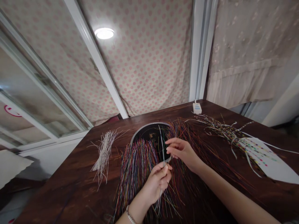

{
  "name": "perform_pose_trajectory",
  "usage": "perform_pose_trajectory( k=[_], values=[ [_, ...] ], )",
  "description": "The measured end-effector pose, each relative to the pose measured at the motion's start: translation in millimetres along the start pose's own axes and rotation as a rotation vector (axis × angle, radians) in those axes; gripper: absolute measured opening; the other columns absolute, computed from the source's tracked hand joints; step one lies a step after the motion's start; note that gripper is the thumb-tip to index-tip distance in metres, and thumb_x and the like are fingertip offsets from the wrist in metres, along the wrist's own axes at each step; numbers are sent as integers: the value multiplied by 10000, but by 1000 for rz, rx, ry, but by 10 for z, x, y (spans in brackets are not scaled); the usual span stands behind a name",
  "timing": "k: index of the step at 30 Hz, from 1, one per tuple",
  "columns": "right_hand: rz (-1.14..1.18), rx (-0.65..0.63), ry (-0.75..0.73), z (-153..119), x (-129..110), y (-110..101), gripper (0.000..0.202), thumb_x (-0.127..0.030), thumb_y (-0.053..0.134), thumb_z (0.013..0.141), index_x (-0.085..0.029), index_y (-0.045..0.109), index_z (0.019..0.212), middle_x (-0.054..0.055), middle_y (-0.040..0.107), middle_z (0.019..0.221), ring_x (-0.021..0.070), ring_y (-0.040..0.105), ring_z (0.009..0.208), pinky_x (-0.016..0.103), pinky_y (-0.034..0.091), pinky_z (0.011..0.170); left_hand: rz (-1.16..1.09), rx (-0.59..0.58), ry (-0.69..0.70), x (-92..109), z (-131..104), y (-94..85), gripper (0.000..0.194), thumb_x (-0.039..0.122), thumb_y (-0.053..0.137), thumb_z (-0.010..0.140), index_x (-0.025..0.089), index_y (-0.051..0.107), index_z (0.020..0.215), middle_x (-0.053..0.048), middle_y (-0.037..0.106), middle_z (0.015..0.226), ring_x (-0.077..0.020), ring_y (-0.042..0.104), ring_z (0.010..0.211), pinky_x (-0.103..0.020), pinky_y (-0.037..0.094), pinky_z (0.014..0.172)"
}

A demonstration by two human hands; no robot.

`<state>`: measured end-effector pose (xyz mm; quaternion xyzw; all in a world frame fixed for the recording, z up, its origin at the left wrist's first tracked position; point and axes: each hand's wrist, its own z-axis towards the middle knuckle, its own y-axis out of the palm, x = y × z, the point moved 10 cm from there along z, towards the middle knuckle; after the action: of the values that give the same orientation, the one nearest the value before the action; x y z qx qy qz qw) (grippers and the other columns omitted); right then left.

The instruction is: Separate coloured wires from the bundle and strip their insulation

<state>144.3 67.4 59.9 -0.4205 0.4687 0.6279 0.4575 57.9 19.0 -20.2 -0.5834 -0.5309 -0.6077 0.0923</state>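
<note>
My left hand (160, 179), with a beaded bracelet at its wrist, is closed around a few thin strands (161, 141) that stand up above its fingers and hang out below. Just above and to the right, my right hand (182, 151) is bent with thumb and fingers close together near a thin strand; what lies between the fingertips is too small to make out. Under the hands a wide bundle of multicoloured strands (137, 168) spreads over a round black tray (144, 129). More reddish and dark strands (201, 149) lie to the right, partly behind my right hand.
On the dark wooden table (77, 174), a bunch of white strands (104, 152) lies at the left. At the right are beaded strands (217, 126) and a white sheet with coloured dots (277, 168). A small white box (196, 108) stands at the back edge.
</note>
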Motion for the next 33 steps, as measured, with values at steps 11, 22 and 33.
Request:
perform_pose_trajectory(
  k=[11, 22, 33],
  values=[
    [-219, 15, -16, -40, 274, 167, 143, -308, 637, 683, -167, 614, 675, -5, 586, 609, 112, 542, 559, 237, 421, 537, 273, 277, 363, 362, -113, -134, 277, 411, 478, 808, 138, 487, 769, 58, 429, 490, -21, 174, 364, -193, 97, 387],
    [-309, 65, -3, -64, 316, 137, 233, -328, 601, 713, -168, 548, 552, -39, 488, 454, 81, 427, 431, 215, 319, 442, 330, 311, 377, 392, -107, -172, 301, 433, 465, 804, 137, 513, 777, 45, 480, 496, -36, 210, 365, -191, 145, 375],
    [-39, -23, 198, 9, 253, -15, 340, -423, 576, 734, -156, 464, 555, -63, 423, 451, 33, 325, 366, 182, 221, 367, 86, 393, 298, 373, -118, -362, 386, 473, 484, 777, 111, 523, 907, -132, 665, 794, -164, 620, 690, -265, 445, 654]
  ],
)
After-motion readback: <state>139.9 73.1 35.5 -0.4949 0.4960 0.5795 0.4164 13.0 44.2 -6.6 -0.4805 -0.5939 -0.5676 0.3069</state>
